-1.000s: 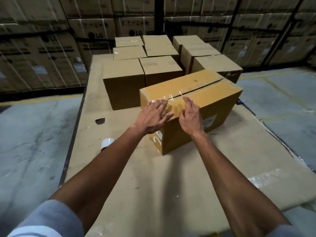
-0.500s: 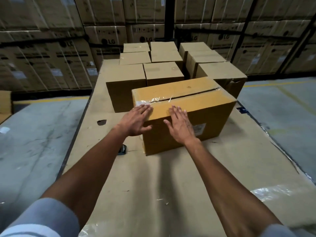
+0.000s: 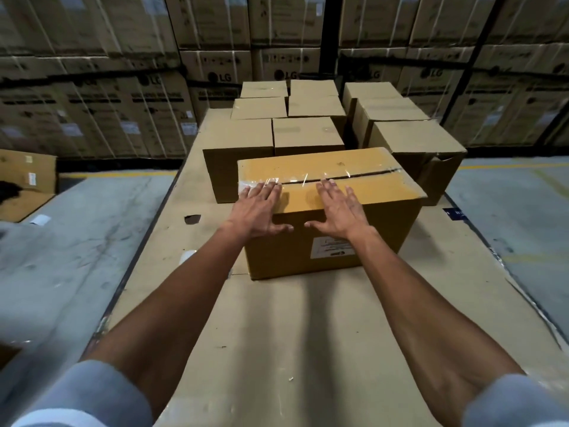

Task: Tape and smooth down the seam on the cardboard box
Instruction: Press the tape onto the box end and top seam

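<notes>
A brown cardboard box (image 3: 363,241) stands on the cardboard-covered table (image 3: 308,334) in front of me. Its top seam (image 3: 354,175) runs left to right, with clear glossy tape (image 3: 277,180) wrinkled over the left part. My left hand (image 3: 258,211) lies flat on the box's near left top corner, fingers spread toward the tape, thumb down the front face. My right hand (image 3: 338,208) lies flat on the near top flap, fingers spread and pointing at the seam, thumb over the front edge. A white label (image 3: 331,248) is on the box's front face.
Several closed cardboard boxes (image 3: 304,134) stand in rows behind the box. A white tape roll (image 3: 187,255) peeks out left of my left forearm. The table's left edge (image 3: 144,241) drops to grey floor. Stacked cartons (image 3: 123,87) fill the wall behind.
The box has turned from skewed to nearly square with me. Both hands went from pressing at the taped left end to lying flat and spread on the near top flap.
</notes>
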A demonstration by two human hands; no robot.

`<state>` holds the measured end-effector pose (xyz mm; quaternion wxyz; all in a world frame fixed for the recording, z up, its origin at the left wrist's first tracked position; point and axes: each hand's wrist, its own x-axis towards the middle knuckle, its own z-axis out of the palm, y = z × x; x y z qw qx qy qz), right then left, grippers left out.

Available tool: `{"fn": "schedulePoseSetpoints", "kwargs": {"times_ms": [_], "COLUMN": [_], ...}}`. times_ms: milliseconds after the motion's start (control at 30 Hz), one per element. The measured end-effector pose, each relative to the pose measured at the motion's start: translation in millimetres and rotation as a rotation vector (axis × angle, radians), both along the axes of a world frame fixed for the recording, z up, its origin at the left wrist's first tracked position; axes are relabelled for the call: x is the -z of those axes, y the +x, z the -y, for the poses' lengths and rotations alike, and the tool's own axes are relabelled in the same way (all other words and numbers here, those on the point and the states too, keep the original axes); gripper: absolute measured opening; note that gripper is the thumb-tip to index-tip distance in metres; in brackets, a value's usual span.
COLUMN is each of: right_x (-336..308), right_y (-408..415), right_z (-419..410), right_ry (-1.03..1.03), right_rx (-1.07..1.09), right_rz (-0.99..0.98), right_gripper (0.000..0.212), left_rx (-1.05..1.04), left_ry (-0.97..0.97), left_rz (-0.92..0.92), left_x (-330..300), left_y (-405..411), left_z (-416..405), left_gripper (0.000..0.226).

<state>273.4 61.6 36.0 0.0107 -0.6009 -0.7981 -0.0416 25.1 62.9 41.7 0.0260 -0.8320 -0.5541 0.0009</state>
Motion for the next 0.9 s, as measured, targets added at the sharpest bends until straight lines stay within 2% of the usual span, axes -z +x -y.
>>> {"fn": "schedulePoseSetpoints", "kwargs": {"times_ms": [167, 500, 900], "right_x": [3, 7, 9], "right_y": [12, -18, -37], "right_z": [-27, -57, -105], "right_ry": [-0.045, -0.021, 0.026], "right_rx": [-0.016, -0.030, -0.025], "right_rz": [0.057, 0.023, 0.066], "right_gripper": [0.124, 0.120, 0.118], "left_rx": [-0.052, -0.109, -0.164], "left_ry": [-0.041, -0.047, 0.044], "left_rz": [0.016, -0.016, 0.040], "left_x": [8, 8, 14], "left_y": [3, -15, -27], "left_z": [-12, -46, -81], "left_gripper": [0.129, 0.113, 0.104]}}
